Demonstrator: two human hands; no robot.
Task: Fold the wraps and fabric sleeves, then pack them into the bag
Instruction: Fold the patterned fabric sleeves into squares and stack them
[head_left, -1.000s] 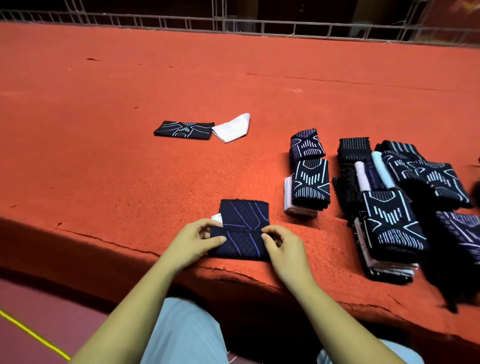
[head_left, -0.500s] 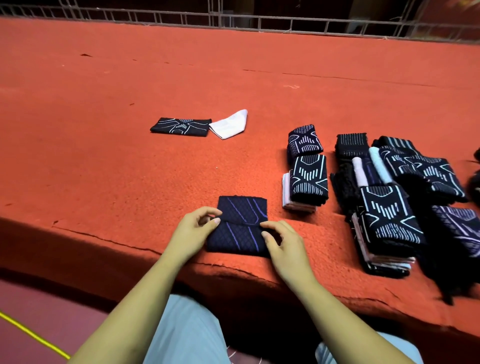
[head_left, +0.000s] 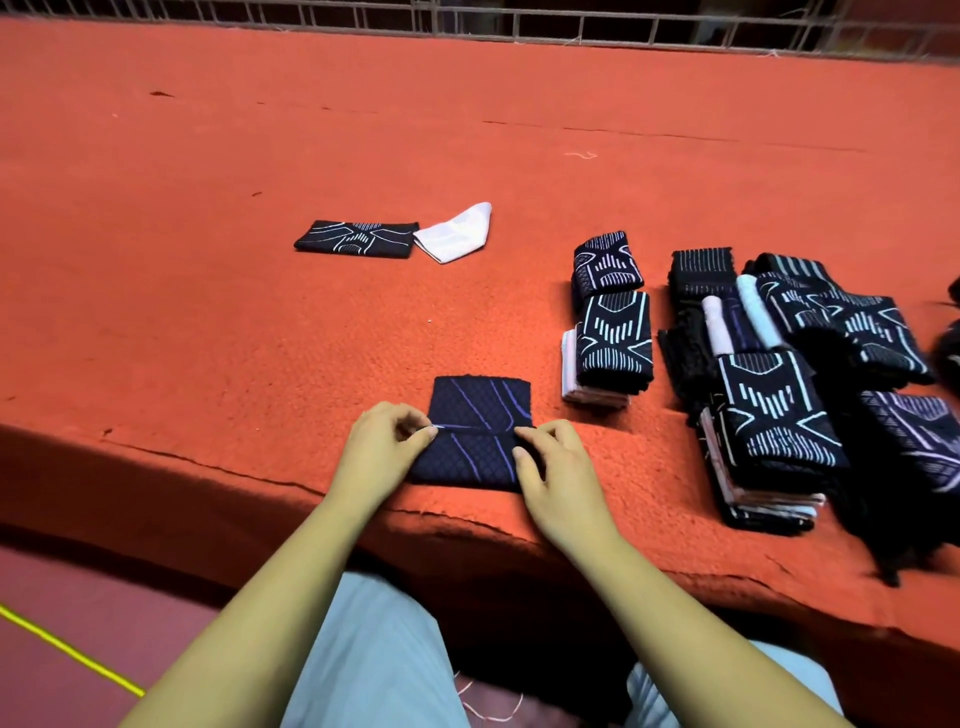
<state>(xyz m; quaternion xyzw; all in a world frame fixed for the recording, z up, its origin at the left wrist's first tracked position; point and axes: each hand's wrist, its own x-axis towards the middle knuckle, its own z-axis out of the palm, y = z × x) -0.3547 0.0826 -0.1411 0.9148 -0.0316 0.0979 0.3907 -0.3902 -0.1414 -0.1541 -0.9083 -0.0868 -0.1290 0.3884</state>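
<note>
Both sets of fingers (head_left: 415, 435) pinch the crease of the purple-lined sleeve (head_left: 483, 402): left hand (head_left: 384, 452) at its left end, right hand (head_left: 563, 470) at its right. Sleeve sits lower centre, near the bench (head_left: 234, 338) front edge. Right of it: folded stack (head_left: 615, 343), then messy pile (head_left: 774, 415). Upper centre: black sleeve (head_left: 358, 240) touching white sleeve (head_left: 457, 236).

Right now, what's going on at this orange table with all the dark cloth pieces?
A person sits at the orange table, folding a dark sleeve with purple lines near its front edge. The left hand and right hand each pinch one end of the fold. Stacks of folded sleeves sit to the right; farther back lie a flat dark sleeve and a white piece, side by side. No bag is in view.
</note>
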